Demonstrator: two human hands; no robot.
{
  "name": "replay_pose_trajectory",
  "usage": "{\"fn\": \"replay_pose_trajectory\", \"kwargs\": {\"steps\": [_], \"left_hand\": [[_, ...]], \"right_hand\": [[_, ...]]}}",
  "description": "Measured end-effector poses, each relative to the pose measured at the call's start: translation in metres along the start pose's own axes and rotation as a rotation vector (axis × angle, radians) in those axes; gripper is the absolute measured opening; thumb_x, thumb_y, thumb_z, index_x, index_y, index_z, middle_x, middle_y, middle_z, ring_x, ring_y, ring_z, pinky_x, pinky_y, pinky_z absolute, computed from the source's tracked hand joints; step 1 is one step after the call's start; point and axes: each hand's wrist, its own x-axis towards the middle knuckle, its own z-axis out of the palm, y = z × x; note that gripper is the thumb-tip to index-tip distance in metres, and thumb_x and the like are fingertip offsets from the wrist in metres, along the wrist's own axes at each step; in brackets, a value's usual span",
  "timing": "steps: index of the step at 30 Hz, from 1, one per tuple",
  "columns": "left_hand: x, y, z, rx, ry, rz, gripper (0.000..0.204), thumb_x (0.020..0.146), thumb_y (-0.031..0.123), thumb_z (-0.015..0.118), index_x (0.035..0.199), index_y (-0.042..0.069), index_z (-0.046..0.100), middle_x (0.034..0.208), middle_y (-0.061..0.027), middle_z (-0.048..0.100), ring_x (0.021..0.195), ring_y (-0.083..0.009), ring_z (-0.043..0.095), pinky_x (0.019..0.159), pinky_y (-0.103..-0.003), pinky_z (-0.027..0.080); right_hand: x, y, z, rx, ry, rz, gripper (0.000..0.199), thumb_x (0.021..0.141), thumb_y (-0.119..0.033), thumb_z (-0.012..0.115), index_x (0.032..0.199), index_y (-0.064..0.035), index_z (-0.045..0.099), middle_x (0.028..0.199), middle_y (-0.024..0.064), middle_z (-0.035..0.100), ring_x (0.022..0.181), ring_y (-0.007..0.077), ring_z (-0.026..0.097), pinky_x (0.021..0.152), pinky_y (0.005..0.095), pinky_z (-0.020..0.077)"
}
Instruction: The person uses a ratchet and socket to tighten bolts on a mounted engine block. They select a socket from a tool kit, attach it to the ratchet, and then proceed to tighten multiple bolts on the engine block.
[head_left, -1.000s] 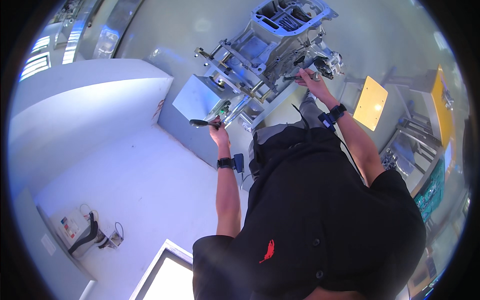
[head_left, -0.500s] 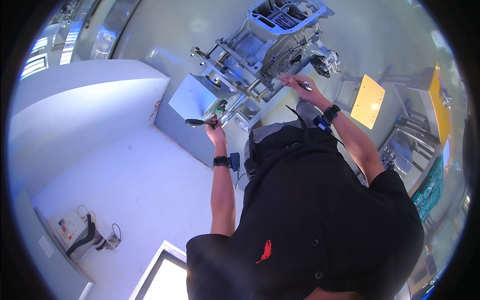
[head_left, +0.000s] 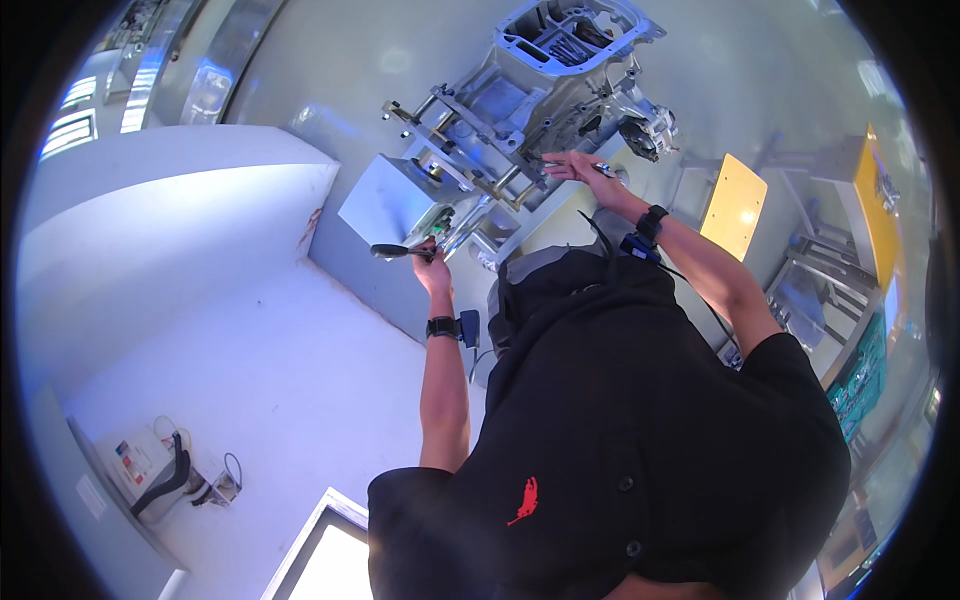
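My left hand is closed around a black-handled metal tool, its rounded grip pointing left. The hand is beside a boxy grey unit on the engine stand. My right hand is at the near side of a silver engine block, fingers stretched toward its lower edge. A slim shiny metal tool lies in that hand, one end sticking out past the palm; its other end is hidden. The block is clamped to a metal bracket frame, and its upper opening shows inner cavities.
A yellow panel stands to the right, with a yellow-topped bench beyond it. Farther down that side is a green tray of small parts. A white curved partition fills the left, and a black-handled device sits lower left.
My right hand has shifted slightly left, its fingers straightening from a pinch on the metal tool. The left hand and its tool have barely moved.
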Motion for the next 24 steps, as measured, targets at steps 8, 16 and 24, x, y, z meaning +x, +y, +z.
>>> {"fn": "replay_pose_trajectory", "kwargs": {"steps": [8,16,24], "left_hand": [[-0.007,0.012,0.002,0.061,0.001,0.021,0.027,0.075,-0.015,0.05,0.094,0.005,0.05,0.103,-0.0095,0.058,0.097,-0.0188,0.054,0.088,-0.031,0.041],[-0.021,0.026,0.012,0.104,0.103,-0.018,0.021,0.077,-0.007,0.053,0.095,0.002,0.051,0.094,-0.0074,0.056,0.085,-0.0163,0.052,0.082,-0.03,0.041],[-0.017,0.024,0.01,0.079,0.121,0.0,0.019,0.077,-0.003,0.054,0.094,0.003,0.052,0.091,-0.0067,0.056,0.084,-0.0158,0.052,0.079,-0.029,0.041]], "right_hand": [[0.004,-0.005,0.002,0.087,0.007,0.057,0.048,0.097,-0.041,0.023,0.082,-0.0038,0.048,0.133,0.0161,0.042,0.118,0.0278,0.048,0.099,0.0377,0.0387],[0.0,-0.029,0.02,0.306,0.013,0.251,0.037,0.096,-0.045,0.021,0.087,-0.0108,0.032,0.143,0.0167,0.024,0.106,0.0277,0.057,0.087,0.037,0.0474],[-0.003,-0.028,0.018,0.104,-0.093,0.326,0.037,0.095,-0.044,0.03,0.095,-0.009,0.042,0.136,0.0089,0.035,0.071,0.0156,0.061,0.075,0.0328,0.0501]]}}
